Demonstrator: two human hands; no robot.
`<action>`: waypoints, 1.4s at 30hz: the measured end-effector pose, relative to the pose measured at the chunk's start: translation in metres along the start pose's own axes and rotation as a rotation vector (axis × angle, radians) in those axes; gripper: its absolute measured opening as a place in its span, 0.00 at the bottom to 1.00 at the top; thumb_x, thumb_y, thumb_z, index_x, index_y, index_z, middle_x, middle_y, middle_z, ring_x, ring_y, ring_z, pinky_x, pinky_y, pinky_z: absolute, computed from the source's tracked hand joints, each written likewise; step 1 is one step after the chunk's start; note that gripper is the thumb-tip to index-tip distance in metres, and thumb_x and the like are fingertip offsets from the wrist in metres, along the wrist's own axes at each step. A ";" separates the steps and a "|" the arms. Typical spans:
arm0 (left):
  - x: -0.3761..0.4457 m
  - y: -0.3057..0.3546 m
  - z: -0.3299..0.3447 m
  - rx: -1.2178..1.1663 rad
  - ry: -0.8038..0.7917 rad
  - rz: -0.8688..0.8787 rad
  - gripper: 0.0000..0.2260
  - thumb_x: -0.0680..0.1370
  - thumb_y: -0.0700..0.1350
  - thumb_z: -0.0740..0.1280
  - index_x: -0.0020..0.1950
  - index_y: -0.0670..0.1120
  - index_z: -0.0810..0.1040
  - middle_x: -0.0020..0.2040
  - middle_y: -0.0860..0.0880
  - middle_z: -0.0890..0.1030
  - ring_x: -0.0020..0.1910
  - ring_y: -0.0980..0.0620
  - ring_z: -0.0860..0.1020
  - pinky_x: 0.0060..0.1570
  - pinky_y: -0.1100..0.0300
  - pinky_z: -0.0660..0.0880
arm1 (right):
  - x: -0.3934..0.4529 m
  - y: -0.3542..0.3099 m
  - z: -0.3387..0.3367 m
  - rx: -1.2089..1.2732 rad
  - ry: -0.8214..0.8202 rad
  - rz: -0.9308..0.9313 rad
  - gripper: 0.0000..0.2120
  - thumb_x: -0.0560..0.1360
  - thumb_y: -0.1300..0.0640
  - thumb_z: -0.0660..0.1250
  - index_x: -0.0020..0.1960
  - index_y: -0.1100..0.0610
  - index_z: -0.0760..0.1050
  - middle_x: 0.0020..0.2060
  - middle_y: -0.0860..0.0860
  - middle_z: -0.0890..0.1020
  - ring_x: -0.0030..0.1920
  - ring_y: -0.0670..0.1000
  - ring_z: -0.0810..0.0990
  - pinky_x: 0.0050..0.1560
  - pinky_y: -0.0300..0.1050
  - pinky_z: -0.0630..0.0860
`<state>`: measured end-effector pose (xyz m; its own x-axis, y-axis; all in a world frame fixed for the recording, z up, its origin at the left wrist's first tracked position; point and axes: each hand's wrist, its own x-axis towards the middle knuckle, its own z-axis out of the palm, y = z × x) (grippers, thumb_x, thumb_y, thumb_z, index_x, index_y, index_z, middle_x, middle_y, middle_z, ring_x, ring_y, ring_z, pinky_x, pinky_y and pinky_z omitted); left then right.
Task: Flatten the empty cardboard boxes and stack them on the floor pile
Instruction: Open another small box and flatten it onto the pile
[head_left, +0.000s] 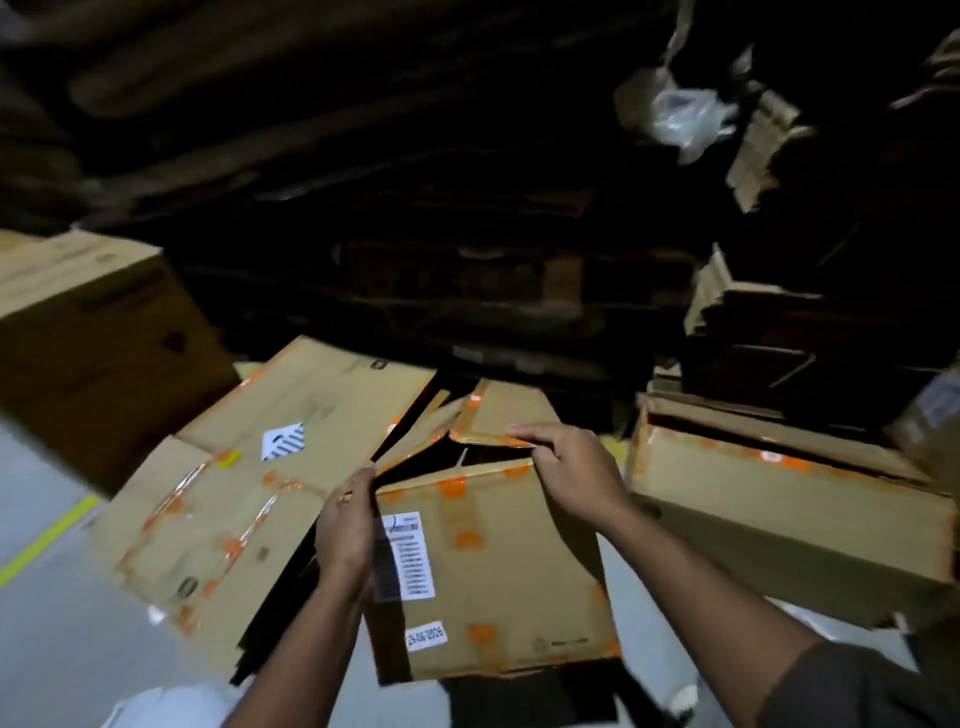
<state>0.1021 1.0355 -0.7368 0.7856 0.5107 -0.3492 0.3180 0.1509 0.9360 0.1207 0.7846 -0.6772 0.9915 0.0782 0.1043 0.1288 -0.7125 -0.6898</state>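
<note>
An open cardboard box (498, 577) with orange tape dots and a white barcode label stands in front of me, its top flaps raised. My left hand (347, 525) grips the box's left edge, fingers curled over the flap there. My right hand (571, 475) pinches the far right top flap (506, 410), thumb underneath and fingers on top. Left of the box lies a flattened cardboard sheet (244, 483) with clear tape, on a low pile on the floor.
A large closed box (88, 343) stands at the left. Another box (779, 509) with orange dots sits at the right. Stacked cardboard and a plastic bag (685, 117) fill the dark background. The grey floor (62, 623) carries a yellow line.
</note>
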 end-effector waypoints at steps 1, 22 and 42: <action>0.009 -0.011 -0.009 0.106 0.009 0.024 0.28 0.69 0.73 0.67 0.57 0.54 0.83 0.54 0.48 0.85 0.52 0.46 0.82 0.59 0.45 0.77 | 0.000 0.011 0.019 0.019 -0.058 0.051 0.18 0.78 0.57 0.59 0.59 0.43 0.82 0.61 0.41 0.82 0.62 0.47 0.78 0.60 0.46 0.77; 0.022 -0.042 -0.027 0.363 -0.031 0.419 0.27 0.61 0.62 0.79 0.54 0.51 0.81 0.55 0.54 0.82 0.57 0.54 0.79 0.52 0.60 0.75 | -0.035 0.099 0.090 0.907 0.019 0.850 0.40 0.75 0.26 0.56 0.70 0.58 0.71 0.61 0.54 0.80 0.57 0.56 0.81 0.59 0.61 0.78; -0.025 -0.100 -0.035 0.324 -0.369 -0.029 0.26 0.76 0.67 0.63 0.64 0.49 0.77 0.50 0.45 0.86 0.49 0.45 0.86 0.51 0.43 0.83 | 0.002 0.089 0.054 1.105 0.257 0.634 0.14 0.77 0.42 0.64 0.51 0.50 0.80 0.41 0.52 0.83 0.46 0.58 0.84 0.46 0.51 0.78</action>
<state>0.0318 1.0372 -0.8202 0.8912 0.1673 -0.4217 0.4449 -0.1409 0.8844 0.1354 0.7593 -0.7774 0.8689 -0.2815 -0.4072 -0.2876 0.3824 -0.8781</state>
